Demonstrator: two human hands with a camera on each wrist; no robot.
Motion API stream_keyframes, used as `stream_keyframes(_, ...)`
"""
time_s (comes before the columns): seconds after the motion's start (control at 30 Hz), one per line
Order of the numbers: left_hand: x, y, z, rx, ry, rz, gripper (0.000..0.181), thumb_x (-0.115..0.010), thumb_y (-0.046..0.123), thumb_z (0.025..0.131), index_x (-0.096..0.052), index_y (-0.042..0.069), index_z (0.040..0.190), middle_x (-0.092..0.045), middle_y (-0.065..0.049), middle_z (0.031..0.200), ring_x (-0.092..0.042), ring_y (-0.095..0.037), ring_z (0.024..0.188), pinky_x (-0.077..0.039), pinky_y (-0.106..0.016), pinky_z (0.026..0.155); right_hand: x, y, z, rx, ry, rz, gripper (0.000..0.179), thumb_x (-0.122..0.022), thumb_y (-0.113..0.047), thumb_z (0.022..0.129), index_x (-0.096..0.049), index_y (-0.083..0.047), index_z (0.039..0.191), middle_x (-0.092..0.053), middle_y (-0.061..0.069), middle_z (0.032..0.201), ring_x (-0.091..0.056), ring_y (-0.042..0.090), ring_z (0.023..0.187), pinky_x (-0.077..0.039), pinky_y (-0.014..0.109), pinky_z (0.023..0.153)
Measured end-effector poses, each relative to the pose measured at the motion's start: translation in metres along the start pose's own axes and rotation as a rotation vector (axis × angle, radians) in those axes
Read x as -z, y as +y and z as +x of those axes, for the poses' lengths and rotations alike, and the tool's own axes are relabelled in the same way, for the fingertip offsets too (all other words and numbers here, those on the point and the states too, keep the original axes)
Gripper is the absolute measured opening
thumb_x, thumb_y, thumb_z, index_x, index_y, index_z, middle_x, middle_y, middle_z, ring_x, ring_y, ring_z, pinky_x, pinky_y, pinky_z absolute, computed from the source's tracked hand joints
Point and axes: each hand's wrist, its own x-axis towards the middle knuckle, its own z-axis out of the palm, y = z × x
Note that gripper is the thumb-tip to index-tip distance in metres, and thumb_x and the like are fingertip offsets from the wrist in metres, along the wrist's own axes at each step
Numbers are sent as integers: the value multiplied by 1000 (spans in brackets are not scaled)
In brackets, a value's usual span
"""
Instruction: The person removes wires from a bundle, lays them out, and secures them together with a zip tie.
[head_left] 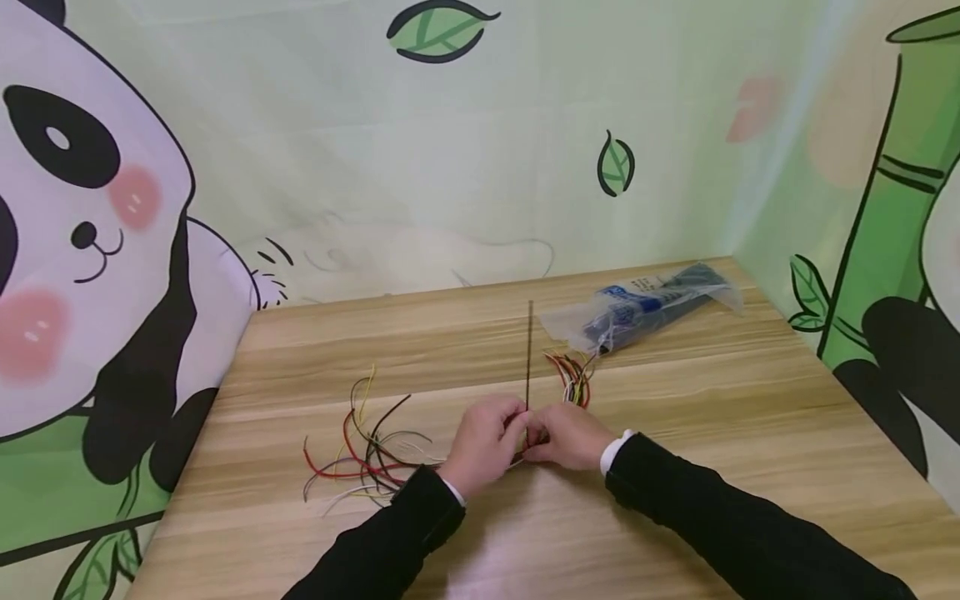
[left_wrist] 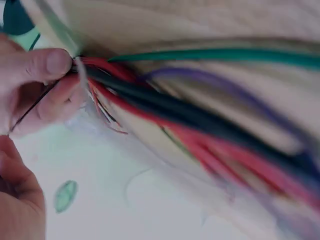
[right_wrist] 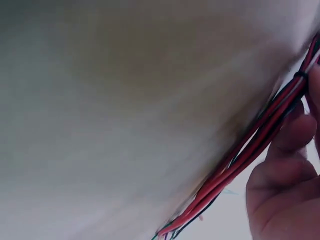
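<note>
A bundle of thin coloured wires [head_left: 367,454] lies across the table, its loose ends fanned out at the left. Red, black, green and purple wires [left_wrist: 200,130] run close past the left wrist camera. A black cable tie [head_left: 529,350] stands upright from the bundle between the two hands. Looped round the wires, the tie [right_wrist: 301,74] shows in the right wrist view too. My left hand [head_left: 483,442] pinches the tie just above the wires, its fingertips partly hidden. Beside it my right hand [head_left: 570,435] grips the bundle close to the loop with thumb and fingers.
Behind the right hand, the bundle's other wire ends [head_left: 573,375] point toward the back. A clear plastic bag [head_left: 652,304] with dark contents and blue print lies at the back right. A printed cloth wall [head_left: 337,150] borders the wooden table [head_left: 675,517].
</note>
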Motion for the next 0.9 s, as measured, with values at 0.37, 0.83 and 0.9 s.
stream_keyframes(0.37, 2, -1, -26, -354, -89, 198, 3, -68, 8, 88, -66, 9, 89, -63, 5, 81, -57, -5, 72, -47, -19, 66, 1, 1, 32, 70, 28, -84, 12, -78, -14, 70, -70, -23, 71, -61, -17, 68, -54, 1, 65, -44, 22, 61)
stream_keyframes(0.83, 0, -6, -39, -187, -343, 284, 53, -67, 10, 88, -51, 11, 139, -69, 3, 98, -63, -6, 89, -49, -24, 82, 22, 13, 32, -93, 30, 29, 14, -69, -8, 87, -72, -13, 100, -70, -4, 95, -63, 11, 90, -50, 34, 82)
stream_keyframes(0.9, 3, -6, -38, -150, -341, 257, 63, -65, 11, 89, -39, 14, 147, -69, 4, 94, -64, -5, 86, -50, -25, 80, 32, 14, 22, -117, 54, 73, 14, -67, -10, 89, -71, -11, 103, -70, -3, 95, -63, 12, 89, -51, 35, 81)
